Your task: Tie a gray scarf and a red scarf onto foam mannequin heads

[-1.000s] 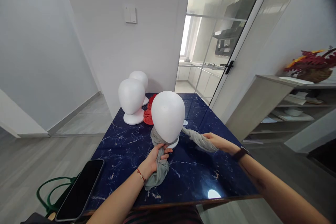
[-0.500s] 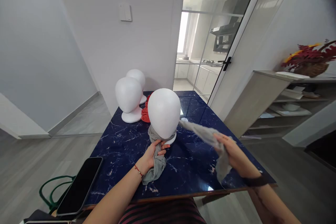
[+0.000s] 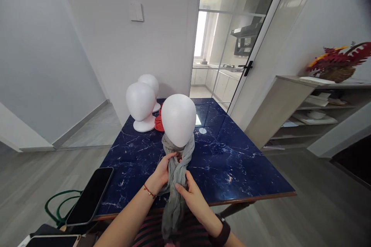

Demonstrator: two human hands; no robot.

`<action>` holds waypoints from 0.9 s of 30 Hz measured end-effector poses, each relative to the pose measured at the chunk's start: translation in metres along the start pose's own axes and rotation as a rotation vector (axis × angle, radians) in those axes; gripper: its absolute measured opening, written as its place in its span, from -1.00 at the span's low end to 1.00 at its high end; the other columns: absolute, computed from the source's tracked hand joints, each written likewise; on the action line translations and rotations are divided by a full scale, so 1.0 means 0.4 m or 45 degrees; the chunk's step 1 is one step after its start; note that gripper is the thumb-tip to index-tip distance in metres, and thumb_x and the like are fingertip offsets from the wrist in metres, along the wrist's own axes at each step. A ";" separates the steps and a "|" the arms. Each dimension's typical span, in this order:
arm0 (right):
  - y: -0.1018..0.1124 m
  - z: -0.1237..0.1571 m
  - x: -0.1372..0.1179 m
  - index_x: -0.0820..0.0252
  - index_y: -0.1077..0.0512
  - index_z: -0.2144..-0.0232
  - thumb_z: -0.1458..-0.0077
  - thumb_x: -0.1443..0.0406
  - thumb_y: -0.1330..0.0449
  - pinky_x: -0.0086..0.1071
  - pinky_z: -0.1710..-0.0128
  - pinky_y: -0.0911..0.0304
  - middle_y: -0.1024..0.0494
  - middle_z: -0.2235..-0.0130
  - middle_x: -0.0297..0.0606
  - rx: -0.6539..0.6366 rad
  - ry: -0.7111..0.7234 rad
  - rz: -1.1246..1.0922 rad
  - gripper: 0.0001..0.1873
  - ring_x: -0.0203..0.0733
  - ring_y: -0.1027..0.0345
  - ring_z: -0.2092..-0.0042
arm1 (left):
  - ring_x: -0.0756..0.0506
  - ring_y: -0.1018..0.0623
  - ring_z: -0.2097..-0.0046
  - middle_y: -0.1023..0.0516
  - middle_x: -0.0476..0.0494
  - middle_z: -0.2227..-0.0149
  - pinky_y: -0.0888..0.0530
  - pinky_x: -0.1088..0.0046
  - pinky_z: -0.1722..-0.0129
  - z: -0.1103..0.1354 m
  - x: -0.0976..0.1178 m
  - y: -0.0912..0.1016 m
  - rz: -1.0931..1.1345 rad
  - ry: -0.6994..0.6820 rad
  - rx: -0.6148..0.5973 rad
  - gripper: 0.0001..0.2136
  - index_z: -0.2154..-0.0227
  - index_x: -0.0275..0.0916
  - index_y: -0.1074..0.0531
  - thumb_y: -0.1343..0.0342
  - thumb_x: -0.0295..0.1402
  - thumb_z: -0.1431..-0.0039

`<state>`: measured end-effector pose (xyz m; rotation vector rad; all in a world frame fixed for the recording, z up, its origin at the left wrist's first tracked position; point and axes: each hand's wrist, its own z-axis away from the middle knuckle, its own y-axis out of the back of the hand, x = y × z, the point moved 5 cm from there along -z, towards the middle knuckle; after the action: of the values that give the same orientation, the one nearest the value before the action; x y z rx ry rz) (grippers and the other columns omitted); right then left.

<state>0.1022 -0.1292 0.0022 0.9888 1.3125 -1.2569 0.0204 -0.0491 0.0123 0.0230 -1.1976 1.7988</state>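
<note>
Scarf (image 3: 177, 174) of crinkled grey cloth

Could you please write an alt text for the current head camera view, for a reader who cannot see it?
A person's left hand and right hand hold a grey scarf looped around the neck of a white mannequin head on a dark blue marbled table. Behind it to the left are two more white heads and some red cloth.

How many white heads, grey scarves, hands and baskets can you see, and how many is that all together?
White heads: 3 (front one, middle one, back one)
Grey scarf: 1
Hands: 2 (left hand, right hand)
Basket: 1
Total: 7
</note>
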 end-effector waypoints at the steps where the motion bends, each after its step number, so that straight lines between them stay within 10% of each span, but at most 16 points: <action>1: -0.001 0.003 0.013 -0.15 -0.27 -0.03 0.10 0.18 -0.24 -0.20 -0.15 -0.12 -0.38 -0.10 -0.37 0.055 0.012 -0.019 -0.43 -0.08 -0.23 -0.13 | -0.02 -0.50 0.56 -0.51 -0.11 0.58 -0.46 0.48 0.47 0.017 -0.003 0.007 -0.047 -0.043 0.062 -0.93 0.48 -0.36 -0.41 -0.06 -0.48 -0.05; 7: 0.015 0.037 0.016 0.14 -0.26 -0.07 -0.04 0.13 -0.18 -0.22 -0.17 -0.08 -0.36 -0.12 -0.18 0.245 0.094 -0.005 -0.46 -0.10 -0.21 -0.13 | -0.04 -0.52 0.56 -0.53 -0.13 0.60 -0.47 0.48 0.44 0.107 0.007 0.054 -0.367 -0.318 0.324 -0.95 0.54 -0.38 -0.44 -0.11 -0.53 0.02; 21: 0.054 -0.018 -0.026 0.15 -0.32 0.18 -0.03 0.15 -0.17 -0.35 0.08 -0.24 -0.49 0.20 -0.28 0.417 0.236 0.061 -0.68 -0.21 -0.34 0.15 | -0.07 -0.60 0.29 -0.60 -0.26 0.35 -0.53 0.45 0.25 0.242 -0.015 -0.013 0.078 0.001 -0.037 -0.75 0.20 -0.48 -0.42 0.12 -0.47 -0.22; 27: 0.011 -0.054 -0.006 0.17 -0.29 0.60 -0.03 -0.12 -0.02 -0.51 0.65 -0.15 -0.23 0.73 -0.45 0.035 -0.367 -0.424 -0.50 -0.39 -0.11 0.67 | -0.09 -0.60 0.33 -0.60 -0.27 0.37 -0.53 0.45 0.29 0.223 -0.102 -0.061 -0.029 -0.075 -0.090 -0.79 0.22 -0.43 -0.46 0.03 -0.44 -0.20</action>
<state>0.1041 -0.1071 0.0024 0.5921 1.2650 -1.6074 0.0203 -0.1400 0.0568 0.0492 -1.2967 1.7454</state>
